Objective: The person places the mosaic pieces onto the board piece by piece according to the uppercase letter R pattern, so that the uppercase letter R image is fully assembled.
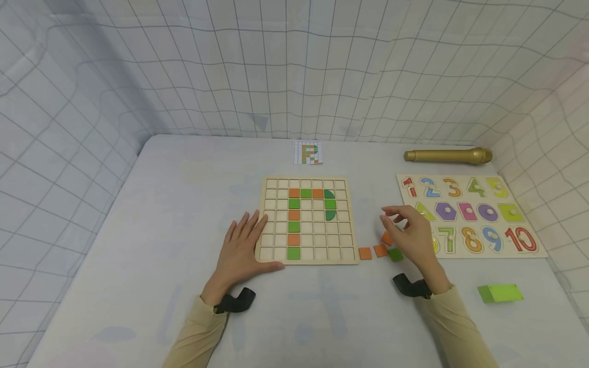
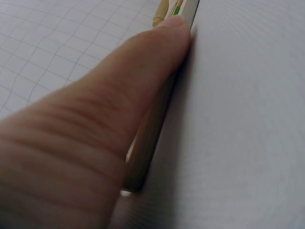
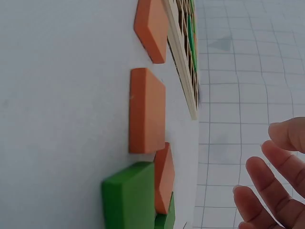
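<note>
A wooden grid board lies on the table, with orange and green square tiles in one column and along an upper row. Dark green rounded pieces sit above and below a green tile at its right. My left hand rests at the board's lower left corner, fingers spread along the left side and thumb along the front edge. To the right, my right hand hovers over loose tiles with loosely bent fingers and nothing visible between them. Below it lie orange tiles and green tiles, partly overlapping.
A small pattern card lies behind the board. On the right is a number and shape puzzle, partly covered by my right hand, with a gold microphone behind it. A bright green block lies at the front right.
</note>
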The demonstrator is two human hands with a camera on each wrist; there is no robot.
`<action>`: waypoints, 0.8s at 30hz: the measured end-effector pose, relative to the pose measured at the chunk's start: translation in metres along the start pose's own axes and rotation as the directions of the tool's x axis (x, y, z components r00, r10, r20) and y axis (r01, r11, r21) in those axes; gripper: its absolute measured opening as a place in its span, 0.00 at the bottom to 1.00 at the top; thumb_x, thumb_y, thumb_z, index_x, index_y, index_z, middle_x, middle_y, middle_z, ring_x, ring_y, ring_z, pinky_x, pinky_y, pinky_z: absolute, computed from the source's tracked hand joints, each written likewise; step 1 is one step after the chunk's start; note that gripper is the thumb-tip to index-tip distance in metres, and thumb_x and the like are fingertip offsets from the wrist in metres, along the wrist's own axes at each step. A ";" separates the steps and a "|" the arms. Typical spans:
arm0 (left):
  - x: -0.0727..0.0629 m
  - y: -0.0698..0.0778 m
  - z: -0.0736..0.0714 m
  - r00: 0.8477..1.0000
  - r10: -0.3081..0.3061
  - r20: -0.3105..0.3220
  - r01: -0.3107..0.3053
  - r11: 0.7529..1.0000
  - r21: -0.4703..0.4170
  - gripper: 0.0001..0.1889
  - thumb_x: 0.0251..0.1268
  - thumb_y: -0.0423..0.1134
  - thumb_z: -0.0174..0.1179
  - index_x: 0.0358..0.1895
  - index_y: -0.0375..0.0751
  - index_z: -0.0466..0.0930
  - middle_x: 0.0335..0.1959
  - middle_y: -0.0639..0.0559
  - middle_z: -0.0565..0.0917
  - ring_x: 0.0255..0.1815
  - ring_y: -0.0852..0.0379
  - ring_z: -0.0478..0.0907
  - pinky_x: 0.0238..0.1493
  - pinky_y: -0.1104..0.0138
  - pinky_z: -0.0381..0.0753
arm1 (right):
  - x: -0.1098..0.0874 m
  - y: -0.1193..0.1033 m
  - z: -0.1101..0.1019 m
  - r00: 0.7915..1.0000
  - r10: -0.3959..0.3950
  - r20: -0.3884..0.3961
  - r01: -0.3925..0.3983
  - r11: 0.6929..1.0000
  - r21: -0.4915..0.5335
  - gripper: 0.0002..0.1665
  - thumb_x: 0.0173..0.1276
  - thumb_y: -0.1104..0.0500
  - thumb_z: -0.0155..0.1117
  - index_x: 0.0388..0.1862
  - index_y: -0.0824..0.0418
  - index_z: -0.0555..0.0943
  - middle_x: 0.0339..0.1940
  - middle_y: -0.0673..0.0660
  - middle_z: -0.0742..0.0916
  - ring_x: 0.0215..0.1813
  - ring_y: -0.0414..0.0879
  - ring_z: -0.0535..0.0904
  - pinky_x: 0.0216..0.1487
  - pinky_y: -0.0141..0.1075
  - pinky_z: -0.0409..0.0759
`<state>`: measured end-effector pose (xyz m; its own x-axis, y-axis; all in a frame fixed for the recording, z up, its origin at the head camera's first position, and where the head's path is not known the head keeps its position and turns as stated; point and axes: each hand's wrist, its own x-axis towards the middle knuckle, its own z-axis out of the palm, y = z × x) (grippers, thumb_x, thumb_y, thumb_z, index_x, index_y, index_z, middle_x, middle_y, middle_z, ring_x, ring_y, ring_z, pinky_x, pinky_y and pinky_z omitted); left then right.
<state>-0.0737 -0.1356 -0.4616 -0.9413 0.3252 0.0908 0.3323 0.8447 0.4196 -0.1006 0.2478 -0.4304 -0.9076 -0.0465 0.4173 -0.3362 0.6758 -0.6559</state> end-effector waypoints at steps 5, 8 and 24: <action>0.000 0.001 -0.001 1.000 -0.001 0.002 0.001 1.000 0.003 0.61 0.39 0.72 0.65 0.75 0.43 0.51 0.76 0.45 0.50 0.75 0.46 0.39 0.71 0.51 0.35 | -0.008 0.008 -0.003 1.000 -0.023 -0.008 0.023 1.000 -0.009 0.11 0.61 0.61 0.69 0.41 0.64 0.84 0.35 0.54 0.85 0.34 0.45 0.73 0.29 0.30 0.65; 0.000 0.001 -0.002 1.000 -0.013 0.017 0.013 1.000 0.001 0.60 0.39 0.72 0.65 0.75 0.44 0.51 0.76 0.46 0.49 0.75 0.47 0.38 0.71 0.52 0.34 | -0.012 0.014 -0.004 1.000 -0.007 0.004 0.007 1.000 -0.029 0.11 0.62 0.59 0.68 0.41 0.63 0.84 0.35 0.53 0.84 0.34 0.42 0.72 0.29 0.31 0.66; 0.001 0.000 -0.001 0.999 -0.021 0.032 0.020 1.000 0.008 0.60 0.40 0.72 0.64 0.76 0.44 0.50 0.76 0.46 0.49 0.75 0.47 0.37 0.71 0.52 0.33 | -0.019 0.007 -0.015 0.953 0.190 0.238 -0.142 0.969 -0.203 0.16 0.56 0.54 0.75 0.40 0.63 0.86 0.34 0.55 0.84 0.34 0.48 0.75 0.29 0.37 0.71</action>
<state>-0.0748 -0.1353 -0.4610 -0.9455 0.3212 0.0530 0.3135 0.8544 0.4143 -0.0824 0.2647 -0.4334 -0.9882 -0.0914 0.1232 -0.1457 0.8104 -0.5674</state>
